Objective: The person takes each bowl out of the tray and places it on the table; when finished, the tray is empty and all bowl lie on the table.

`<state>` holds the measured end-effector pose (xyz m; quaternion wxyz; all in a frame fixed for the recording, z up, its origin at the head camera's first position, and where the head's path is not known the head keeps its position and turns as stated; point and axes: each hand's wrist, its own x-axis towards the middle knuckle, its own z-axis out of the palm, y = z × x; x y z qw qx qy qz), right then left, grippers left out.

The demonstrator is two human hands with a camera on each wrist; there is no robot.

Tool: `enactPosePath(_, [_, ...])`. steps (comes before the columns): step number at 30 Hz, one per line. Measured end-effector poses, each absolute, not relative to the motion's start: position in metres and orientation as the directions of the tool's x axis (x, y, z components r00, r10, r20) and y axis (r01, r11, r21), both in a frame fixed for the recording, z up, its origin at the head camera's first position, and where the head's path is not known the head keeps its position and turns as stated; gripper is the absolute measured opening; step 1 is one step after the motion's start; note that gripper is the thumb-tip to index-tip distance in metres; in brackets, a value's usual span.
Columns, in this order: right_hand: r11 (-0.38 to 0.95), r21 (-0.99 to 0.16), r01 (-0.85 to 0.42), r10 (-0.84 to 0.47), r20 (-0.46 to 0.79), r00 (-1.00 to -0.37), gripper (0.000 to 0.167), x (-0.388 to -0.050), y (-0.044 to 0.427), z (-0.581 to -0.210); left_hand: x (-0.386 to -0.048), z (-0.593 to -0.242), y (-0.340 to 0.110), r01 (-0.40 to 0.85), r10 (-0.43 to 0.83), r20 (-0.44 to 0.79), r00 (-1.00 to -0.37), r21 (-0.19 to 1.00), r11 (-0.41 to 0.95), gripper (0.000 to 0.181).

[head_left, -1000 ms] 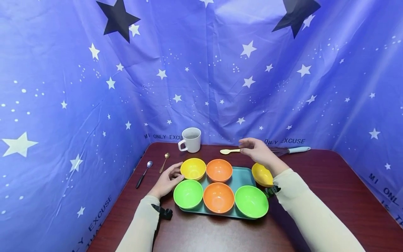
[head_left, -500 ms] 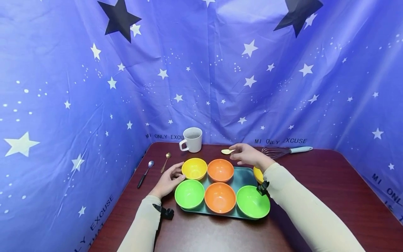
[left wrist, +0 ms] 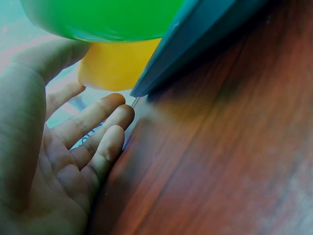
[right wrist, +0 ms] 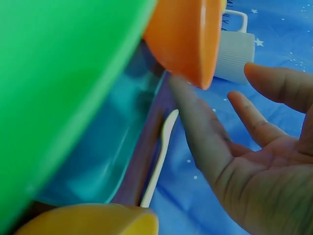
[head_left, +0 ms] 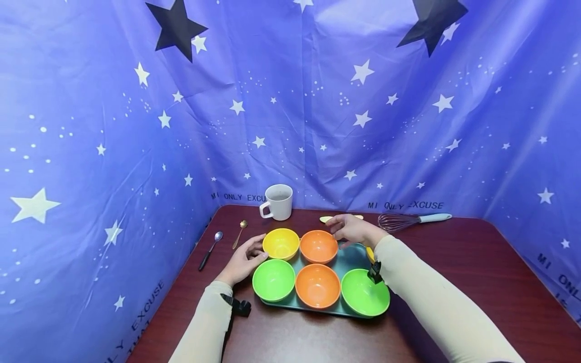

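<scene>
My left hand [head_left: 244, 259] rests against the left side of a yellow bowl [head_left: 281, 244], its fingers loosely extended. In the left wrist view the thumb and index finger [left wrist: 68, 98] touch or nearly touch that bowl. My right hand [head_left: 356, 230] hovers by the right of the back orange bowl [head_left: 319, 247], fingers spread and holding nothing; contact cannot be told. A teal tray [head_left: 347, 258] carries these bowls, a front orange bowl [head_left: 317, 286], a left green bowl [head_left: 274, 280] and a right green bowl [head_left: 363, 295]. The right forearm mostly hides another yellow bowl [right wrist: 88, 220].
Behind the tray lie a pale yellow spoon [right wrist: 159, 164], partly hidden by my right hand, and a whisk [head_left: 399, 222]. A white mug [head_left: 279, 202] stands at the back. A gold spoon [head_left: 239, 234] and a black-handled spoon [head_left: 211, 250] lie at left.
My right hand has moved left and towards me, from above the pale yellow spoon to beside the back orange bowl. The left hand has stayed at the yellow bowl.
</scene>
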<state>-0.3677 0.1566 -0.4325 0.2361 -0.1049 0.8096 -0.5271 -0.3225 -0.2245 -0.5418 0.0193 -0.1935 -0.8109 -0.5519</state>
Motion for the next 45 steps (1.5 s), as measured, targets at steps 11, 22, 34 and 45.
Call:
enactPosePath(11, [0.432, -0.897, 0.094, -0.442, -0.301, -0.845, 0.062, -0.371, 0.150, -0.438, -0.324, -0.544, -0.226, 0.338, 0.299, 0.247, -0.922, 0.889, 0.307, 0.059])
enactPosePath(22, [0.432, -0.897, 0.093, -0.471, -0.313, -0.825, 0.066, -0.374, 0.154, -0.444, -0.321, -0.541, -0.221, 0.342, 0.296, 0.249, -0.922, 0.883, 0.321, 0.060])
enactPosePath(34, [0.427, -0.900, 0.090, -0.506, -0.321, -0.800, 0.065, -0.375, 0.156, -0.448, -0.304, -0.518, -0.216, 0.341, 0.298, 0.252, -0.921, 0.892, 0.298, 0.060])
enactPosePath(45, [0.446, -0.893, 0.063, -0.482, -0.299, -0.824, 0.066, -0.372, 0.153, -0.440, -0.303, -0.517, -0.216, 0.335, 0.290, 0.249, -0.924, 0.892, 0.302, 0.058])
